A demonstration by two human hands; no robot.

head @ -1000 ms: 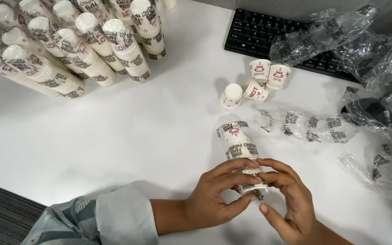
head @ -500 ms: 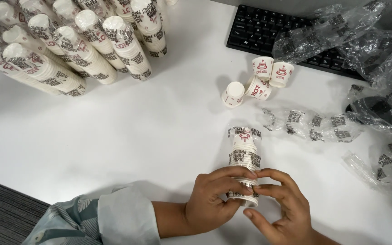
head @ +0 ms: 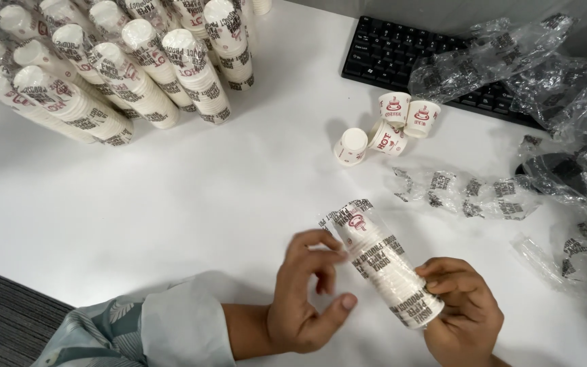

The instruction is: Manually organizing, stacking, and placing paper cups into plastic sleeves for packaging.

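wrapped cup sleeve (head: 382, 268): clear printed film, centre-front | wrapped cup stacks (head: 117, 68): top-left | empty wrappers (head: 504, 61): right

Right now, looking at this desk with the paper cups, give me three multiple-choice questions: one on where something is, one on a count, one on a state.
1. Where is the keyboard?
A. At the far edge of the table, right of the cup stacks
B. Under the left hand
C. On the floor

2. How many loose cups lie near the keyboard?
A. One
B. Four
C. Nine

3. What is the state of the cup stack between the hands?
A. Bare, standing upright
B. In a clear printed wrapper, lying tilted, right hand gripping its lower end
C. Crushed flat

Answers: 1 A, it sits at the top beside the wrapped stacks. 2 B, four single cups cluster there. 3 B, the wrapper covers it, with the left hand beside it.
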